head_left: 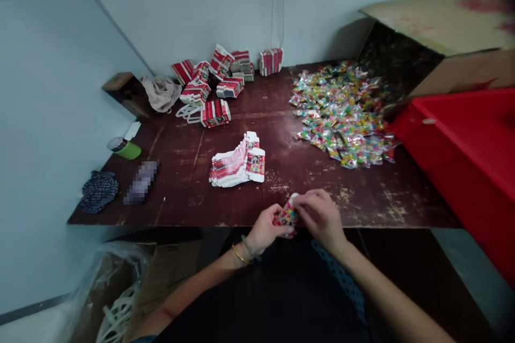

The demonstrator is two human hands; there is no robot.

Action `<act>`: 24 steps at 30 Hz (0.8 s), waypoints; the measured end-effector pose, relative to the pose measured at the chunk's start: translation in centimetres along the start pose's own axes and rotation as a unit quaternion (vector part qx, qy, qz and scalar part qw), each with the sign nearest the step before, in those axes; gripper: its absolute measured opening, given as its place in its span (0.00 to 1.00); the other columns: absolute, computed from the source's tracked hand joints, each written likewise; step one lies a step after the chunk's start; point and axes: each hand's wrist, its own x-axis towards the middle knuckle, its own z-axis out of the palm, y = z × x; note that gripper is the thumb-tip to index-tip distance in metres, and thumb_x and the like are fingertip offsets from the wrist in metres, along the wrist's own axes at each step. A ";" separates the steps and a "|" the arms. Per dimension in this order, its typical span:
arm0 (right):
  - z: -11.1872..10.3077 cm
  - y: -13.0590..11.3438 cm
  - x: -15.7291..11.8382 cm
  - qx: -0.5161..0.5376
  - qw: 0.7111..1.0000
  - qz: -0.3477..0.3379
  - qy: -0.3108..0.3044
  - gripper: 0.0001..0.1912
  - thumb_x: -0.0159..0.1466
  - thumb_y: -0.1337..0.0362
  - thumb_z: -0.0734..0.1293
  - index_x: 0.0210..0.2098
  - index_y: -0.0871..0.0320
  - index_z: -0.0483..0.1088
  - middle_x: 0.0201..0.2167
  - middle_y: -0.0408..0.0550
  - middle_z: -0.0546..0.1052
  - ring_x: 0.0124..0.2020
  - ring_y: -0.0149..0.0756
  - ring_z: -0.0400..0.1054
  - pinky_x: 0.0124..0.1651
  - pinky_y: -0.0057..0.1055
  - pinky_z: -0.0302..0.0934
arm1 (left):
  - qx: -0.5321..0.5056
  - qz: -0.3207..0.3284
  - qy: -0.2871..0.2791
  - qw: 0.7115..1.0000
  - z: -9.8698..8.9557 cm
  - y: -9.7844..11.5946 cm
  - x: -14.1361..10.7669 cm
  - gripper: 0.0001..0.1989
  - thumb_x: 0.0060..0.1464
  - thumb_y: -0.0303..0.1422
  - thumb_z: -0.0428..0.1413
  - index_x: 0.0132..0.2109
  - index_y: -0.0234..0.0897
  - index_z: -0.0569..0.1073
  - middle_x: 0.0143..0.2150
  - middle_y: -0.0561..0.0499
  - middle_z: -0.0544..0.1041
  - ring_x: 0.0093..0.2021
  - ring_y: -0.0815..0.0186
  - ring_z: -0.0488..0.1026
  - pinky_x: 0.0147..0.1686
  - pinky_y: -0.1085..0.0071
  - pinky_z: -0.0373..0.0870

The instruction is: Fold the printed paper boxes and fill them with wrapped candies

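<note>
My left hand is closed round a small red printed carton at the table's front edge. The thumb and fingers of my right hand pinch at the carton's white upper end; the fingertips partly cover it. Beyond my hands lies a fanned row of flattened red-and-white cartons, overlapping one another. Farther right spreads a heap of small clear packets of coloured candies.
Bundled flat cartons lie toward the wall. A red bin and an open cardboard box stand at right. On the left are a green-banded cup, dark patterned cloth and a light cloth. Below sits a plastic-lined box.
</note>
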 end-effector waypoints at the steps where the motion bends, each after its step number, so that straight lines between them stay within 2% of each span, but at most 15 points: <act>1: 0.4 0.0 -0.4 -0.009 1.000 -0.019 -0.019 0.07 0.65 0.63 0.64 0.38 0.50 0.75 0.36 0.49 0.78 0.44 0.46 0.69 0.50 0.47 0.61 | 0.006 -0.003 -0.016 1.000 0.1 -0.2 0.1 0.26 0.35 0.32 0.70 0.42 0.34 0.68 0.35 0.52 0.76 0.32 0.64 0.77 0.32 0.69 0.75; 3: 0.9 0.1 -1.2 0.013 0.999 -0.020 -0.037 0.09 0.65 0.63 0.63 0.41 0.49 0.76 0.40 0.49 0.78 0.49 0.48 0.67 0.56 0.53 0.57 | 0.021 -0.015 -0.052 0.998 0.2 -0.4 0.1 0.30 0.38 0.33 0.68 0.49 0.35 0.68 0.35 0.52 0.75 0.30 0.65 0.76 0.28 0.69 0.75; 4: 1.0 0.3 -1.6 0.050 0.998 0.009 -0.029 0.10 0.66 0.62 0.63 0.42 0.48 0.75 0.42 0.49 0.77 0.50 0.48 0.67 0.56 0.53 0.57 | 0.027 -0.021 -0.067 0.997 0.1 -0.4 0.1 0.31 0.40 0.35 0.67 0.52 0.36 0.66 0.35 0.52 0.74 0.29 0.66 0.75 0.26 0.70 0.74; 6: 1.1 0.7 -2.2 0.171 0.978 0.118 -0.013 0.10 0.65 0.60 0.64 0.45 0.48 0.73 0.42 0.48 0.76 0.43 0.44 0.70 0.46 0.45 0.66 | 0.045 -0.023 -0.084 0.995 -0.1 -0.2 0.0 0.33 0.44 0.39 0.66 0.56 0.38 0.64 0.35 0.52 0.74 0.28 0.67 0.74 0.22 0.73 0.72; 8: 1.0 1.0 -2.5 0.319 0.913 0.252 -0.034 0.13 0.61 0.58 0.68 0.46 0.49 0.70 0.37 0.46 0.74 0.30 0.35 0.69 0.30 0.32 0.67 | 0.066 -0.008 -0.086 0.994 -0.2 0.1 0.1 0.31 0.48 0.46 0.62 0.55 0.37 0.65 0.34 0.51 0.74 0.26 0.68 0.73 0.19 0.76 0.68; 10: 1.0 1.1 -2.7 0.442 0.821 0.349 -0.096 0.20 0.56 0.57 0.72 0.48 0.51 0.68 0.29 0.41 0.71 0.21 0.28 0.63 0.22 0.26 0.62 | 0.086 0.005 -0.075 0.993 -0.2 0.3 0.2 0.30 0.53 0.55 0.53 0.49 0.32 0.70 0.29 0.49 0.73 0.23 0.68 0.72 0.16 0.78 0.61; 12: 1.0 1.0 -2.6 0.514 0.749 0.395 -0.133 0.22 0.56 0.56 0.72 0.48 0.54 0.68 0.24 0.39 0.68 0.21 0.27 0.62 0.25 0.25 0.65 | 0.098 0.016 -0.054 0.994 -0.2 0.3 0.6 0.36 0.55 0.60 0.43 0.41 0.28 0.74 0.26 0.47 0.73 0.20 0.69 0.69 0.14 0.77 0.57; 14: 1.0 0.8 -2.5 0.552 0.715 0.404 -0.148 0.21 0.58 0.55 0.71 0.48 0.55 0.69 0.23 0.39 0.68 0.23 0.28 0.65 0.32 0.27 0.70 | 0.099 0.020 -0.040 0.994 -0.3 0.3 0.8 0.38 0.55 0.61 0.40 0.37 0.28 0.75 0.24 0.47 0.73 0.18 0.69 0.69 0.13 0.76 0.57; 17: 1.1 0.6 -2.3 0.585 0.690 0.397 -0.153 0.17 0.58 0.60 0.72 0.46 0.56 0.71 0.25 0.39 0.71 0.25 0.26 0.66 0.38 0.25 0.71 | 0.082 0.014 -0.038 0.996 -0.7 0.5 0.9 0.34 0.56 0.58 0.43 0.39 0.28 0.74 0.26 0.47 0.74 0.20 0.67 0.70 0.14 0.76 0.59; 20: 1.5 0.8 -1.9 0.588 0.676 0.413 -0.164 0.15 0.54 0.66 0.74 0.41 0.57 0.74 0.23 0.37 0.69 0.21 0.21 0.62 0.31 0.20 0.68 | 0.095 0.005 -0.061 0.994 -1.1 1.1 0.4 0.30 0.57 0.53 0.45 0.43 0.29 0.74 0.29 0.46 0.75 0.24 0.65 0.72 0.17 0.76 0.62; 22: 1.8 0.7 -1.5 0.552 0.705 0.406 -0.182 0.13 0.52 0.67 0.74 0.38 0.57 0.75 0.23 0.37 0.71 0.18 0.20 0.58 0.25 0.19 0.65 | 0.136 0.011 -0.083 0.987 -1.3 1.5 0.0 0.27 0.55 0.49 0.50 0.49 0.30 0.73 0.33 0.46 0.76 0.30 0.63 0.74 0.19 0.76 0.65; 23: 1.9 0.6 -1.4 0.519 0.738 0.387 -0.192 0.12 0.53 0.67 0.73 0.37 0.57 0.75 0.25 0.38 0.72 0.17 0.20 0.58 0.23 0.20 0.63 | 0.157 0.014 -0.086 0.984 -1.3 1.6 -0.1 0.26 0.53 0.47 0.52 0.51 0.31 0.72 0.35 0.46 0.76 0.32 0.62 0.74 0.20 0.76 0.65; 24: 2.0 0.4 -1.2 0.474 0.783 0.351 -0.198 0.10 0.54 0.66 0.72 0.37 0.56 0.76 0.28 0.40 0.74 0.18 0.21 0.60 0.23 0.21 0.63 | 0.171 0.016 -0.082 0.982 -1.3 1.7 -0.1 0.25 0.52 0.45 0.53 0.52 0.32 0.72 0.36 0.46 0.76 0.34 0.61 0.74 0.20 0.76 0.66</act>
